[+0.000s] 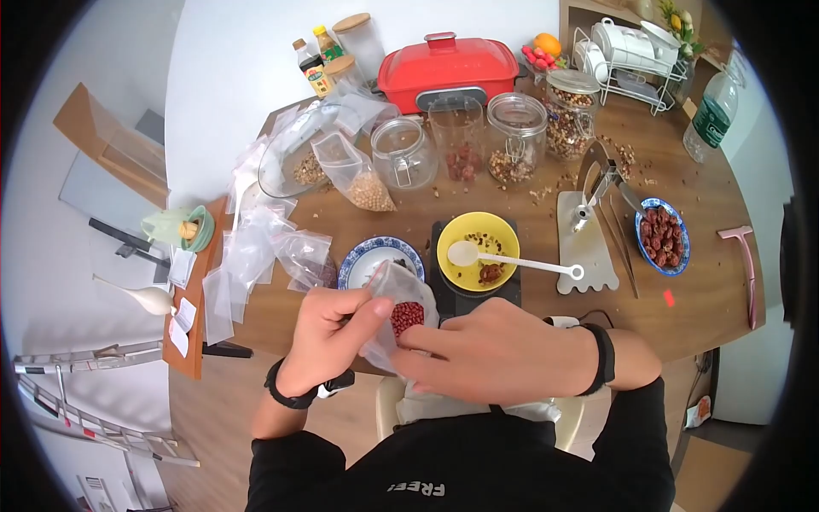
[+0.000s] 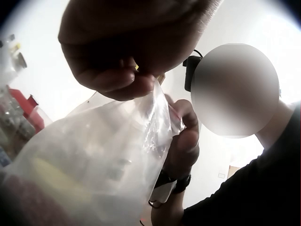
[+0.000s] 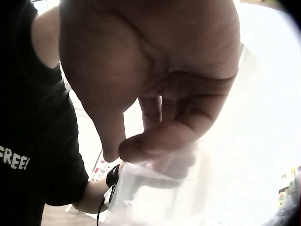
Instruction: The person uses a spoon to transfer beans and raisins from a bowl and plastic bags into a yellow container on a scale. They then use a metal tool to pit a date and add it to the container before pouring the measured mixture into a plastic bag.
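Note:
A clear plastic zip bag (image 1: pixel 392 286) with small red beans (image 1: pixel 408 317) in it is held up in front of the body, over the table's near edge. My left hand (image 1: pixel 328 337) pinches the bag's upper left edge between thumb and fingers. From the other side my right hand (image 1: pixel 503 354) grips the bag's rim, its thumb and curled fingers close together there. In the left wrist view the bag (image 2: pixel 94 150) hangs below the left hand (image 2: pixel 115 52), its top creased. The right wrist view has the right hand (image 3: pixel 155 80) over the bag's edge (image 3: pixel 155 200).
Behind the bag are a blue-rimmed plate (image 1: pixel 352 260) and a yellow bowl (image 1: pixel 503 230) on a black scale (image 1: pixel 499 294), a white spoon (image 1: pixel 520 263) across it. Glass jars (image 1: pixel 516 136) and a red cooker (image 1: pixel 448 72) stand farther back. Right lies a bowl of dates (image 1: pixel 661 239); left, empty bags (image 1: pixel 252 247).

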`<state>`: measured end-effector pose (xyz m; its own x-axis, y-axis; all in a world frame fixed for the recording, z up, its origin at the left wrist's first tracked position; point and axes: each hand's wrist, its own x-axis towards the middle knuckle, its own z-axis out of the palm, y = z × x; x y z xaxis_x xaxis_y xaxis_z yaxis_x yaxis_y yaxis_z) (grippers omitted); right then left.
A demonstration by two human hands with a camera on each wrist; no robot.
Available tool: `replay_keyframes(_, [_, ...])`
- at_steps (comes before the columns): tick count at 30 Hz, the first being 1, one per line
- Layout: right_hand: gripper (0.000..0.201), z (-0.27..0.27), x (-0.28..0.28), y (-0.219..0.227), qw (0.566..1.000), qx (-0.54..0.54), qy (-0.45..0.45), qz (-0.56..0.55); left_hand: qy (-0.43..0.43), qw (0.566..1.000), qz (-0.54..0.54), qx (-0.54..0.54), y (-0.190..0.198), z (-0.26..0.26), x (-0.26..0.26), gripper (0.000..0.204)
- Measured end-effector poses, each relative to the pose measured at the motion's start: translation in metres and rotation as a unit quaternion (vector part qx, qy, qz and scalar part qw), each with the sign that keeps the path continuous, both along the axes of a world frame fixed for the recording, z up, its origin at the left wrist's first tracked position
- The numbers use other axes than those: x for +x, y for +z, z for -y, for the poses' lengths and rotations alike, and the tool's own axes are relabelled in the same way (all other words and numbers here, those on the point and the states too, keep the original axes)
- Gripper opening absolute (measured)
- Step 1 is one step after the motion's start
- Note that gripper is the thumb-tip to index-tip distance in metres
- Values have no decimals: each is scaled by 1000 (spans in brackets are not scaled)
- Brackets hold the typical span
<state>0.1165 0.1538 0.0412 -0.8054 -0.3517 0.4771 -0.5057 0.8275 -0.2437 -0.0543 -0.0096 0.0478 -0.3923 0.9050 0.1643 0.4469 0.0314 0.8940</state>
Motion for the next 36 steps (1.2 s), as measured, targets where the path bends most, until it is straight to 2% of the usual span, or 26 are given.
replay_keyframes(1, [22,2,-1,-2,999,-9,3,40,-39,999,-24,1,-2,9,-8,30])
replay_keyframes(2, [22,2,-3,-4,999,-13,3,40,-39,999,-24,-3,-6,11,-4,30])
replay_keyframes(4, [21,0,-9,-10,999,-24,27,-16,14,984,134,120,-11,16,7,15])
replay_keyframes(5, [21,-2,-11,-11,999,-38,14,-16,-43,979,147,133,-21,25,-8,32])
replay_keyframes(6, [25,-4,-13,-12,995,-77,29,-52,-59,980,155,110,-26,25,-6,32])
replay_keyframes(7, [30,-4,-12,-16,989,-117,33,-87,78,964,214,139,-34,24,0,40])
replay_keyframes(8, [28,-3,-10,-17,985,-138,48,-96,211,926,273,153,-49,25,10,49])
replay_keyframes(9, [27,-7,-13,-14,982,-141,58,-111,173,982,-47,55,-80,50,4,59])
replay_keyframes(10, [24,-4,-14,-17,978,-147,35,-141,215,975,54,25,-127,93,-17,55])
replay_keyframes(11, [21,2,-15,-22,974,-151,18,-169,233,960,-105,-115,-158,124,-8,52])
replay_keyframes(12, [21,5,-15,-24,977,-142,-17,-161,58,969,-226,-85,-116,93,21,48])
replay_keyframes(13, [18,8,-17,-26,979,-135,0,-152,104,957,-123,-241,-177,151,-16,48])
replay_keyframes(14, [17,9,-17,-28,980,-131,27,-145,87,960,-118,-239,-182,142,-14,48])
replay_keyframes(18, [19,10,-13,-29,989,-116,46,-82,27,990,82,-110,-187,136,-2,51])
replay_keyframes(20, [20,13,-10,-30,976,-205,69,-5,11,984,175,-43,-182,140,4,52])
replay_keyframes(24, [16,-2,-6,-28,974,-214,75,6,-36,933,342,104,-173,94,10,54])
replay_keyframes(25, [15,-3,-5,-34,982,-178,18,-53,-49,913,381,138,-170,69,15,55])
replay_keyframes(26, [15,-3,-6,-39,982,-142,-40,-113,-60,891,417,168,-167,71,15,56])
replay_keyframes(27, [15,-2,-7,-41,982,-144,-38,-116,-59,893,414,168,-162,63,18,56])
replay_keyframes(29, [15,-2,-7,-44,990,-73,-104,-54,15,868,479,131,-152,47,29,55])
replay_keyframes(30, [15,-3,-8,-45,990,-71,-106,-54,13,867,480,131,-146,42,35,55])
replay_keyframes(32, [17,-5,-10,-47,989,-51,-125,-66,84,849,512,104,-137,33,44,52])
replay_keyframes(36, [16,2,-14,-51,988,-47,-127,-74,14,853,510,110,-141,43,23,50])
